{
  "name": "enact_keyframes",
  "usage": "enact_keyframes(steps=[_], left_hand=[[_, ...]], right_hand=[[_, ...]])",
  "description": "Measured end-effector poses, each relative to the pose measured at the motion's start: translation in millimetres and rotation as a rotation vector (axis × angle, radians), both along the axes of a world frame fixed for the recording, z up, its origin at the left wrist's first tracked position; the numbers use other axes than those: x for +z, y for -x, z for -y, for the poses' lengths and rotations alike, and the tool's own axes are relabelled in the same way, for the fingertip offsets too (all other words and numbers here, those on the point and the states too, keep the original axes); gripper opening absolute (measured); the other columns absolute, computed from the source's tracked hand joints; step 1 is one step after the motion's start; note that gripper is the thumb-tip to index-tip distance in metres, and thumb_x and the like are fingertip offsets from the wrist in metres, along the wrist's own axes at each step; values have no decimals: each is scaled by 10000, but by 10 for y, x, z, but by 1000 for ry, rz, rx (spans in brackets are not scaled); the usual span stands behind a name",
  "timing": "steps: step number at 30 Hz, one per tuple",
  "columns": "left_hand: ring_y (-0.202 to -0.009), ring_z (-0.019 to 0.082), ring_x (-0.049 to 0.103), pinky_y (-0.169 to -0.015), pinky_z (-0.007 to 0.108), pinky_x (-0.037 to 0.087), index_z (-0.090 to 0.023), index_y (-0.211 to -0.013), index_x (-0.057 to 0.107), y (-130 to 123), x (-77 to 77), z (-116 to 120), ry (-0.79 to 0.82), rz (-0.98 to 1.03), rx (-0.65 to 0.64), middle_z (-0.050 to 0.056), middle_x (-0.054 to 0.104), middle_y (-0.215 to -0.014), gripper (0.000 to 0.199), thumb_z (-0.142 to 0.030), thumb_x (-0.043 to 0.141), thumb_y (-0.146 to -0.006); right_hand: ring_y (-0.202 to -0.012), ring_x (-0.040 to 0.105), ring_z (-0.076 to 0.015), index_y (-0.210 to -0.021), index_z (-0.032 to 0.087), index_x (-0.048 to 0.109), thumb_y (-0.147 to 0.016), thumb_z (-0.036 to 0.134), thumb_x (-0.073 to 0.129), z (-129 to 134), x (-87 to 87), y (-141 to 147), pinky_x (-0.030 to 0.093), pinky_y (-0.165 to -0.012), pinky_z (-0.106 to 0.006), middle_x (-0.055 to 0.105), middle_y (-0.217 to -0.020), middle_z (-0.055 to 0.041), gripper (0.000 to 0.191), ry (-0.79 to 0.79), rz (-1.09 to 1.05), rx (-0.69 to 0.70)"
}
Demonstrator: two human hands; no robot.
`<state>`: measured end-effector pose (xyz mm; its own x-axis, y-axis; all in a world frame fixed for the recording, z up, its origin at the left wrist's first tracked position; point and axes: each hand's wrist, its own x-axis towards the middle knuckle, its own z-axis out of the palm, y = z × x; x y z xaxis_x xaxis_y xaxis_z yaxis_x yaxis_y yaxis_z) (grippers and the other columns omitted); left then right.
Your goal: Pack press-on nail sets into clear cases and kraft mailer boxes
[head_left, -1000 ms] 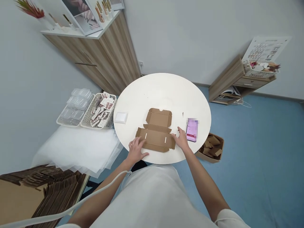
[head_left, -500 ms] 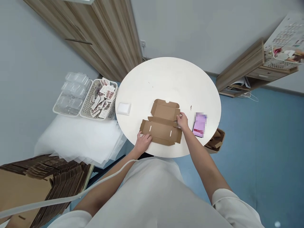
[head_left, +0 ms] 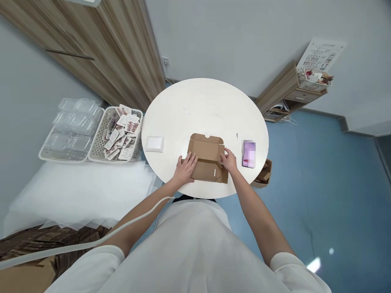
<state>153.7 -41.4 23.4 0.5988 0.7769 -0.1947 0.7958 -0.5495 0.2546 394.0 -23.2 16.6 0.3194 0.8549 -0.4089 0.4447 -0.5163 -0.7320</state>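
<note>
A brown cardboard box blank (head_left: 206, 151), partly folded, lies on the white round table (head_left: 207, 101). Its notched lid panel points away from me, and one white slot shows in the near panel. My left hand (head_left: 185, 169) rests on the near panel's left end with its fingers stretched out, hiding that corner. At the right side, by the crease between the two panels, my right hand (head_left: 229, 160) has thumb and fingers pinched on the cardboard edge.
A white packet (head_left: 154, 144) lies at the table's left, a phone (head_left: 249, 154) at its right. Left of the table stand a basket of printed cards (head_left: 117, 134), clear plastic boxes (head_left: 75, 126) and white sheets (head_left: 79, 193). A carton (head_left: 263, 175) sits below the right edge.
My left hand has moved up from the blank's near edge onto its left end. The near edge flap, flat before, now looks folded inward. My right hand still grips the right side.
</note>
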Motion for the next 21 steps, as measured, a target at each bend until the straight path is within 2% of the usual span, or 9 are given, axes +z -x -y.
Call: enact_keyframes(steps=[4,6,7,9,12,13,15,18,21], left_hand=[[-1313,349,-51,-1012,547,-53,-159,-1382,129,-14,-55,-79,-6,0,-68,148,167,-1433,1125,-344,753,-464],[-1314,351,-28,-1017,544,-50,-155,-1380,137,-9,-77,-92,-9,16,-77,151,228,-1413,1114,-338,752,-469],[-1315,350,-9,-1019,540,-46,-157,-1379,146,-6,-85,-93,-10,20,-74,151,257,-1401,1095,-333,747,-481],[-1315,349,29,-1021,539,-38,-169,-1374,169,-2,-96,-87,-12,21,-61,149,290,-1385,1050,-323,736,-504],[-1313,349,60,-1018,547,-27,-185,-1367,197,-4,-101,-73,-17,28,-52,148,300,-1379,1012,-315,729,-516],[-1313,348,57,-1018,546,-24,-189,-1366,200,-2,-102,-66,-22,35,-51,147,292,-1384,1009,-315,729,-516],[-1316,343,36,-1021,537,-19,-192,-1368,190,21,-111,-37,-40,55,-33,146,244,-1407,1032,-309,739,-502],[-1315,350,12,-1016,542,7,-180,-1377,134,147,-166,65,-55,104,119,163,134,-1436,1107,-317,758,-473],[-1289,391,111,-967,583,148,-129,-1377,63,388,-282,219,0,178,482,230,109,-1420,1100,-374,720,-529]], right_hand=[[-684,617,-161,-1270,186,375,-791,334,402,99,25,41,460,-669,-300,642,-815,-36,502,9,77,58],[-907,580,-223,-1310,161,314,-791,379,403,174,53,74,431,-779,-365,608,-1006,-105,569,-29,227,99],[-1035,515,-257,-1333,149,264,-780,413,422,225,70,98,394,-843,-402,548,-1132,-140,633,-67,321,131],[-1223,321,-301,-1365,145,162,-733,481,486,356,103,164,285,-951,-455,362,-1331,-167,786,-151,484,282],[-1310,124,-301,-1378,181,78,-649,534,573,568,106,295,129,-1016,-488,201,-1425,-132,950,-179,602,679],[-1317,95,-301,-1380,184,50,-620,533,603,624,91,338,92,-1017,-502,178,-1433,-130,1002,-154,636,752],[-1322,70,-296,-1379,197,17,-600,504,638,692,44,409,61,-1010,-519,139,-1443,-125,1043,-88,696,794],[-1326,60,-285,-1376,224,-9,-610,462,647,694,-28,458,86,-995,-524,117,-1449,-114,1036,-31,725,758],[-1326,60,-281,-1374,230,-37,-608,438,654,664,-71,466,130,-982,-517,125,-1446,-119,1052,-48,684,741]])
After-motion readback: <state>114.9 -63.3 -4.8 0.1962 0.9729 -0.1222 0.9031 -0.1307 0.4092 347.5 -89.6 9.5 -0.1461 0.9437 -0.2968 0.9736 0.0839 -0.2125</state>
